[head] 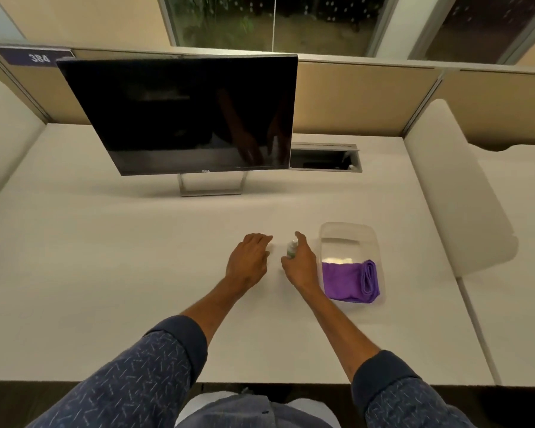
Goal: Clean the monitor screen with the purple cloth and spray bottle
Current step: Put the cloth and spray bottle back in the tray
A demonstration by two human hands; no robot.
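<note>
Right hand (301,264) grips the small spray bottle (292,248), fingers curled round its body, index finger stretched up past the nozzle; the bottle stands roughly upright at the near middle of the white surface (105,257). Whether its base touches the surface cannot be told. Just left of it, the left hand (249,257) lies palm down and low over the surface, fingers loosely bent and grasping nothing, close to the bottle but apart from it. Right of the right hand sits a clear plastic tray (348,233), with the folded purple cloth (349,281) lying in its near end. Further back and to the left, the dark monitor (183,112) stands on its stand (212,188), screen tilted and unlit.
</note>
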